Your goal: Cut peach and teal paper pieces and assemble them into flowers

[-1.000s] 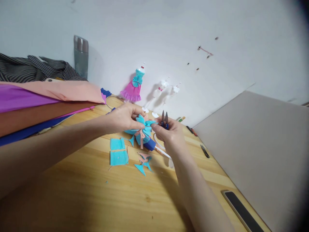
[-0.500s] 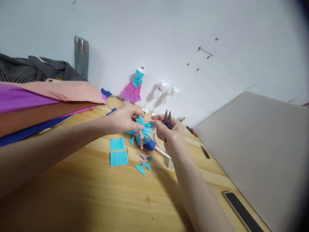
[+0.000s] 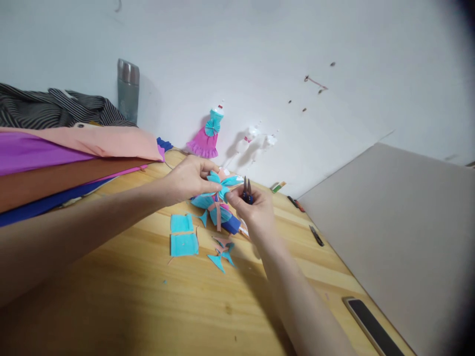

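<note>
A turquoise crepe-paper flower (image 3: 225, 184) with some peach paper in it is pinched between the thumb and fingers of my left hand (image 3: 195, 179). My right hand (image 3: 256, 205) is closed around small blue-handled thread snips (image 3: 247, 192), blades pointing up, while its thumb and finger also touch a petal of the flower. Beneath lies another turquoise paper piece with a peach strip (image 3: 218, 217), beside a dark blue paper piece (image 3: 233, 224). Two turquoise paper squares (image 3: 184, 244) and several turquoise and peach scraps (image 3: 222, 254) lie nearer on the table.
Folded coloured paper sheets (image 3: 92, 143) are stacked at left, with striped cloth (image 3: 48, 109) and a grey bottle (image 3: 128, 91) behind. Small white mannequins, one in a pink paper skirt (image 3: 204, 142), stand by the wall. A cutter (image 3: 316, 236) and a phone (image 3: 373, 324) lie at right.
My right hand has moved left, its fingertips now on a petal close to my left hand. The snips came along with it. My left hand keeps its hold on the flower.
</note>
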A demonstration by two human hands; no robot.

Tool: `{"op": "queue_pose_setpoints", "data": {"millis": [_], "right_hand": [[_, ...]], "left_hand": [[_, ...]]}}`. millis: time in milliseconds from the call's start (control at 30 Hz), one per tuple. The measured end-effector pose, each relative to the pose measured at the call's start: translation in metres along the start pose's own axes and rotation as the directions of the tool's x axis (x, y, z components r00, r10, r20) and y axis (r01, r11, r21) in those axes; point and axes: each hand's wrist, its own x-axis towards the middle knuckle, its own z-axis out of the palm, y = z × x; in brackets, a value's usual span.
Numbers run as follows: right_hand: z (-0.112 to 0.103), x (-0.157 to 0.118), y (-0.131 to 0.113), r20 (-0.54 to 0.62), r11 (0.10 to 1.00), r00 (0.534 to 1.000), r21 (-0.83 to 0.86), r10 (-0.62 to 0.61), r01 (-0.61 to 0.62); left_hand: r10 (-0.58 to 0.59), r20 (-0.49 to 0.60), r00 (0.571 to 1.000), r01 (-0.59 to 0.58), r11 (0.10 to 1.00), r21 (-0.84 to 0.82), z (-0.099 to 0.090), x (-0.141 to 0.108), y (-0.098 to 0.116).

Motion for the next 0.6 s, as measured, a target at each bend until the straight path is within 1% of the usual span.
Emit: {"op": "queue_pose_setpoints", "data": {"millis": [133,267,333,433,467,500,600], "right_hand": [[0.0007,-0.0008,-0.0003,0.023,0.999,1.000,-0.035,-0.021,0.022],[-0.0002,-0.0019,-0.0024,0.047,1.000,0.999,-0.018,-0.006,0.007],[-0.0011,-0.0015,-0.0018,0.004,1.000,1.000,0.016,-0.011,0.011],[-0.0025,0.0008,0.0018,-0.098,0.998,0.995,0.058,-0.017,0.022],[-0.0027,0.0017,0.0031,-0.109,0.998,0.994,0.062,-0.013,0.020],[-0.0027,0.0024,0.0040,-0.102,0.998,0.995,0.063,-0.005,0.011],[-0.0013,0.0026,0.0046,-0.018,0.997,0.999,0.070,0.033,-0.032]], "left_hand": [[-0.023,0.010,1.000,0.024,0.997,-0.073,-0.0027,0.0012,-0.0011],[-0.063,-0.001,0.998,0.063,0.993,-0.102,-0.0037,0.0019,0.0003],[-0.065,-0.007,0.998,0.064,0.992,-0.105,-0.0030,0.0012,0.0015],[-0.067,-0.002,0.998,0.067,0.995,-0.080,-0.0015,-0.0003,0.0026],[-0.066,0.003,0.998,0.066,0.995,-0.073,-0.0012,-0.0008,0.0024],[-0.060,0.011,0.998,0.060,0.996,-0.071,-0.0009,-0.0010,0.0020],[-0.018,0.020,1.000,0.019,0.996,-0.084,-0.0003,-0.0007,-0.0003]]}}
